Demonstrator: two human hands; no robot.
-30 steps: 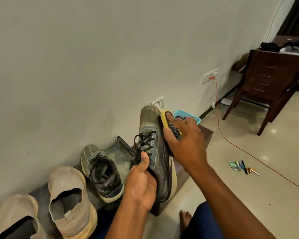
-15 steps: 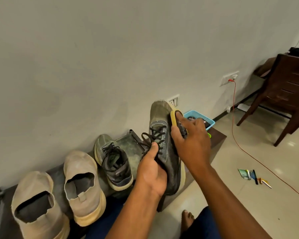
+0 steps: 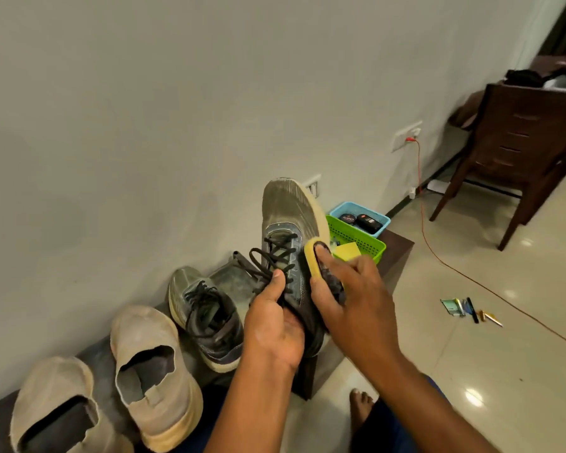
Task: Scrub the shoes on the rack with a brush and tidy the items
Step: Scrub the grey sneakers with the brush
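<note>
A dusty grey laced sneaker (image 3: 285, 223) is held up, toe pointing away, above the dark low rack (image 3: 396, 253). My left hand (image 3: 272, 328) grips it at the heel end, thumb on the laces. My right hand (image 3: 353, 299) holds a yellow-backed brush (image 3: 312, 261) against the sneaker's right side. The matching sneaker (image 3: 203, 308) rests on the rack, with two beige slip-on shoes (image 3: 151, 364) (image 3: 59, 407) to its left.
A green basket (image 3: 360, 243) and a blue basket (image 3: 360, 217) holding polish tins stand at the rack's right end. Small items (image 3: 468, 310) lie scattered on the tiled floor beside an orange cable (image 3: 445, 259). A brown chair (image 3: 523, 152) stands at the right. My bare foot (image 3: 360, 403) is below.
The brush and my right hand have slid down the sneaker's side toward the heel. The green basket behind the shoe has come into view as the camera shifted.
</note>
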